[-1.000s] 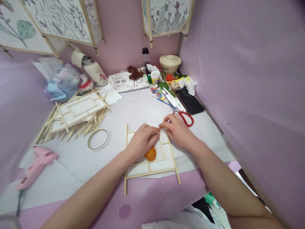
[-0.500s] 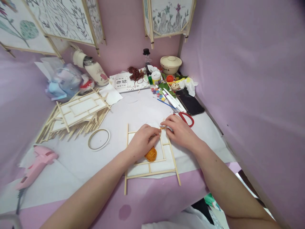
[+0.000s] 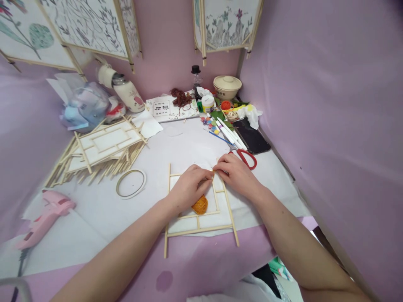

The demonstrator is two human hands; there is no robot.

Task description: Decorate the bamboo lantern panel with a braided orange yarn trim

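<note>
Before me lies a wooden stick frame (image 3: 197,230) backed with white paper. An orange yarn ball (image 3: 200,205) rests on it, partly under my left hand (image 3: 192,184). My left hand pinches the orange yarn (image 3: 213,173) above the upper part of the frame. Close by on the right, my right hand (image 3: 236,173) is closed too, its fingertips pinched on the same yarn near the frame's top right corner. That corner is largely hidden behind the fingers. Just beyond my right hand lie red-handled scissors (image 3: 247,158).
A roll of tape (image 3: 131,183) and a pink glue gun (image 3: 47,218) lie to the left. Behind them sits a pile of stick frames (image 3: 103,147). White pens (image 3: 227,133), a phone (image 3: 252,136) and a lidded bowl (image 3: 227,87) are at the back right. Lanterns (image 3: 229,27) hang above.
My right hand's fingers have closed and come nearer to my left hand at the yarn. My left hand, the yarn ball and the frame stay almost where they were.
</note>
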